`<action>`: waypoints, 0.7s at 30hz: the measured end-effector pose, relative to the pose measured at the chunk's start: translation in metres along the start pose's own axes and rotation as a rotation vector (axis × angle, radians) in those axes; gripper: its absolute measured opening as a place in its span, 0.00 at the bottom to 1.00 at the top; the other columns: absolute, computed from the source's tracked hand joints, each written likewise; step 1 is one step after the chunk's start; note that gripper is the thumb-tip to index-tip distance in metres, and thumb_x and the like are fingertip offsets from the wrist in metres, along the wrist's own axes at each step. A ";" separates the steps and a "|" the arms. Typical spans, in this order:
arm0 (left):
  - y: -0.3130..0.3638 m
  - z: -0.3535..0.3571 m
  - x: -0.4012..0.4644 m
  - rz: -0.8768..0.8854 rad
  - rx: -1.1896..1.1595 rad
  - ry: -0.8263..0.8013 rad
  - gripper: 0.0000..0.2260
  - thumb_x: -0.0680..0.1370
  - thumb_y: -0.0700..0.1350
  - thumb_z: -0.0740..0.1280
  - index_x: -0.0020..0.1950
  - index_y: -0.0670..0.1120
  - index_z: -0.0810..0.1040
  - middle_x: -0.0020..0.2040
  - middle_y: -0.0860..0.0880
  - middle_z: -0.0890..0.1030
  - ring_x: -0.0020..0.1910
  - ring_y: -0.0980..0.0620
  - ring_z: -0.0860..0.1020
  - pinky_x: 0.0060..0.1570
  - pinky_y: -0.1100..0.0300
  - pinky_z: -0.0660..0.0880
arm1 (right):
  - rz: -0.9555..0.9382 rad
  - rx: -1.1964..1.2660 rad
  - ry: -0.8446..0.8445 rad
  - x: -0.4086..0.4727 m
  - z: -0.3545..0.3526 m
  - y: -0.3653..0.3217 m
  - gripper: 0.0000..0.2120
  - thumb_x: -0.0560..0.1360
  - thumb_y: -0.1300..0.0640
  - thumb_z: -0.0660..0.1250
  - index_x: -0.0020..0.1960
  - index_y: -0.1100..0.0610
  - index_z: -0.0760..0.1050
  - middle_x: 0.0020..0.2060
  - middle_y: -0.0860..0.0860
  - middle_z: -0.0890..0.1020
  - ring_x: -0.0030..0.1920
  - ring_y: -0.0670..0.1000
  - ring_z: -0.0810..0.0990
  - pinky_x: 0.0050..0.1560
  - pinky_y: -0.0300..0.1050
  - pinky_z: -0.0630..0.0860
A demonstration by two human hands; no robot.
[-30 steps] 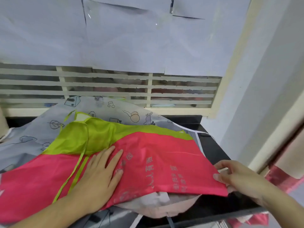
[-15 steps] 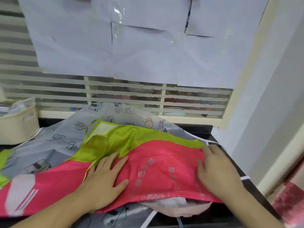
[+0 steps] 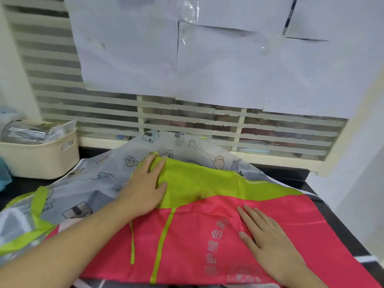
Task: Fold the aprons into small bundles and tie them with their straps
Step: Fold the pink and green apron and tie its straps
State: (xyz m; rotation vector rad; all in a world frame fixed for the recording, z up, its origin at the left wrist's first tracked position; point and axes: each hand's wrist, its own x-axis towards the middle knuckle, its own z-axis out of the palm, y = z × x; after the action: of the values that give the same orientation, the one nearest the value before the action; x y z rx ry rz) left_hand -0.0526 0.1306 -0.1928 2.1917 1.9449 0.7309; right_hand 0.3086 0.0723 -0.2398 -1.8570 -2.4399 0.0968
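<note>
Moved: left hand is now up on the green band, off the pink panel where it lay half a second ago; right hand has slid in from the apron's right edge toward the middle; view has tilted so more of the counter's left side shows.
Left hand: flat, fingers straight and spread a little, palm down on the left end of the green top of the apron; fingertips reach the green loop at its far corner. Grips nothing.
Right hand: flat, fingers straight and close together, pressing the pink panel just right of the grey printed characters. Grips nothing.
Apron: pink body with green top band, spread across the black counter, lying over the grey apron.
Straps: two green straps run down the pink panel between the hands, loose; another green strap lies at far left over the grey fabric.
Grey apron: line-drawing print, spread under the pink one, reaching the window sill.
Basket: cream, far left on the counter, holds shiny packets.
Window: slatted, upper part covered by paper sheets.
</note>
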 end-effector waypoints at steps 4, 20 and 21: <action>0.000 -0.011 0.036 -0.180 -0.121 -0.001 0.33 0.81 0.53 0.67 0.83 0.51 0.59 0.83 0.51 0.51 0.80 0.43 0.61 0.78 0.49 0.61 | 0.020 -0.035 -0.006 0.001 -0.002 -0.002 0.48 0.61 0.25 0.13 0.80 0.32 0.34 0.81 0.34 0.38 0.82 0.41 0.38 0.78 0.39 0.37; -0.010 -0.084 0.013 -0.109 0.146 0.417 0.16 0.73 0.33 0.67 0.59 0.45 0.78 0.58 0.43 0.71 0.50 0.38 0.77 0.42 0.51 0.72 | 0.012 -0.038 0.009 0.000 -0.001 -0.002 0.37 0.73 0.28 0.27 0.81 0.34 0.39 0.82 0.35 0.46 0.83 0.42 0.44 0.82 0.44 0.45; 0.002 -0.071 0.002 -0.013 0.125 0.365 0.16 0.73 0.33 0.67 0.59 0.45 0.79 0.57 0.45 0.72 0.50 0.40 0.77 0.43 0.52 0.71 | 0.015 -0.040 -0.002 0.000 -0.001 -0.002 0.37 0.74 0.29 0.29 0.82 0.35 0.40 0.82 0.35 0.47 0.83 0.43 0.45 0.82 0.44 0.45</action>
State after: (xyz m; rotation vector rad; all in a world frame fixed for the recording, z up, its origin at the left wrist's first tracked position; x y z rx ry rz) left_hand -0.0804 0.1167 -0.1294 2.2398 2.2235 1.1023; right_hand 0.3072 0.0718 -0.2392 -1.8921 -2.4475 0.0519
